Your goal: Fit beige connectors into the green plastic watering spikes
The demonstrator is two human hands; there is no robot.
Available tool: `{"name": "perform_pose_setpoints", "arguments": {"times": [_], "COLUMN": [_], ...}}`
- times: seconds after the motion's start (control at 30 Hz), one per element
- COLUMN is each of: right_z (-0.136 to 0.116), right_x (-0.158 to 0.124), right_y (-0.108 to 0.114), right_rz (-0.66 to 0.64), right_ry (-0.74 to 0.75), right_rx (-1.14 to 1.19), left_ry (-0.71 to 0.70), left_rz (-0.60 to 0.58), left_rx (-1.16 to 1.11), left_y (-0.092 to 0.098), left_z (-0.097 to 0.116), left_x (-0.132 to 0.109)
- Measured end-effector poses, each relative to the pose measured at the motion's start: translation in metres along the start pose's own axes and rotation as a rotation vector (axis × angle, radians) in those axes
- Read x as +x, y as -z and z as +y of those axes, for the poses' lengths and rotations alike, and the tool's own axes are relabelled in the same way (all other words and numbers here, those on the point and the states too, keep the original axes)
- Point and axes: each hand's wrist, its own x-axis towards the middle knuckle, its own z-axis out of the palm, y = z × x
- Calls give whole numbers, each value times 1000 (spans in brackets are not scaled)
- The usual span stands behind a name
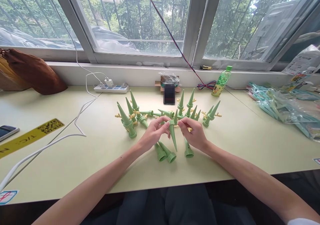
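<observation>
My left hand [158, 129] pinches a green cone-shaped spike [173, 136], its tip pointing down toward the table. Just right of it, my right hand [192, 131] has its fingers pressed together beside the spike's top; what they hold is too small to make out. Several green spikes with yellow side pieces stand upright at the left [127, 121] and at the right [211, 114]. More green parts lie behind my hands, partly hidden. Loose green cones [171, 156] rest in front of my left hand, and another [189, 151] lies below my right hand.
A small open box [171, 81] stands at the back, with a green-capped bottle [222, 81] to its right. Bagged items [280, 104] lie far right. A power strip [111, 88], white cable [80, 113], brown bag [37, 72] and phone [8, 131] are on the left.
</observation>
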Motion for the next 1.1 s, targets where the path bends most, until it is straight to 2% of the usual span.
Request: {"name": "perform_pose_setpoints", "arguments": {"times": [0.2,0.43,0.7,0.97,1.1], "right_z": [1,-1,-1,1,1], "right_x": [0,1,1,0,0], "right_y": [0,0,0,-1,-1], "right_rz": [9,-2,2,-20,7], "right_ry": [25,32,57,102,107], "right_rx": [2,28,23,23,6], "left_ry": [5,58,125,181,183], "left_rz": [-12,-42,-72,-55,-73], "left_rx": [-100,-106,-292,-240,-283], "left_y": [-2,-1,-3,-6,-6], "left_z": [-2,-3,-1,-2,-1], "left_x": [0,-1,-1,-1,-2]}}
